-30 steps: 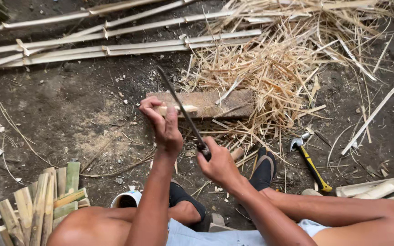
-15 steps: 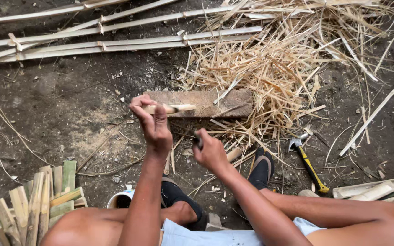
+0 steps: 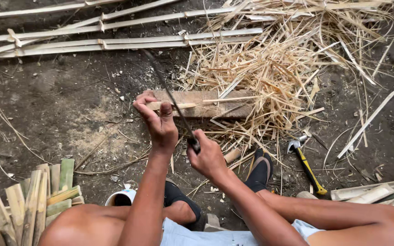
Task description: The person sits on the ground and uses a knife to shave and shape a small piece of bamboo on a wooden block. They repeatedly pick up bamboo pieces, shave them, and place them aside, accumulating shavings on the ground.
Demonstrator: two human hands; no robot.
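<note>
- A person sits on bare dirt ground (image 3: pixel 46 105), seen from above, both bare arms reaching toward the middle of the frame.
- The left hand (image 3: pixel 158 120), just left of centre, has its grip closed around a short bamboo stick (image 3: pixel 169 105), pinching it between thumb and fingers so that its pale tip points right.
- The stick rests on a flat wooden block (image 3: pixel 215 104) that lies crosswise at the centre of the frame.
- The right hand (image 3: pixel 206 157), just below and right of the left, has its grip closed around the dark handle of a long knife (image 3: pixel 169 98).
- The knife's thin dark blade slants up and left from the hand, crossing the stick just beside the left thumb.
- A heap of pale bamboo shavings (image 3: pixel 288 59) fills the upper right of the frame and spills over the right end of the block.
- Long split bamboo poles (image 3: pixel 115 41) lie side by side across the top left.
- A bundle of short cut bamboo pieces (image 3: pixel 33 200) stands in the lower left corner.
- A hammer with a yellow and black handle (image 3: pixel 308 166) lies on the ground at the lower right, well apart from both hands.
- A foot in a dark sandal (image 3: pixel 260 171) rests just right of the right forearm.
- A white cup rim (image 3: pixel 119 197) shows beside the left knee.
</note>
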